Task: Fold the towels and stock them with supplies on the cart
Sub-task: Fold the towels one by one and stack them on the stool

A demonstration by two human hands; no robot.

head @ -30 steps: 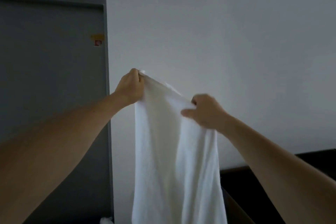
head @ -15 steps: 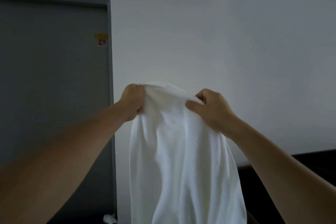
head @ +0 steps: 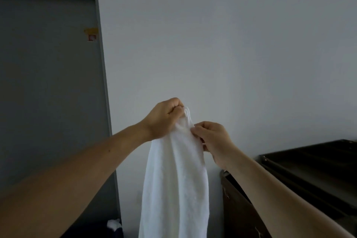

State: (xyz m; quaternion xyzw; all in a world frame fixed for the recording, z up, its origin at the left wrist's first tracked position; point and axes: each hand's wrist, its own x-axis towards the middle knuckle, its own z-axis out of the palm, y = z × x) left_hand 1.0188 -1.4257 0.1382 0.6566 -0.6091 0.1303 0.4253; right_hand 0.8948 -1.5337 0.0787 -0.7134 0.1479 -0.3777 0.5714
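A white towel (head: 175,189) hangs full length in the air before a pale wall, its top edge bunched between two raised hands: the left hand (head: 164,117) fisted round one corner, the right hand (head: 212,139) pinching the cloth just beside it. With the corners gathered this close, the sides may fail to line up and the fold could come out skewed; a loose right-hand pinch might let that edge drop beside the dark unit (head: 309,170)
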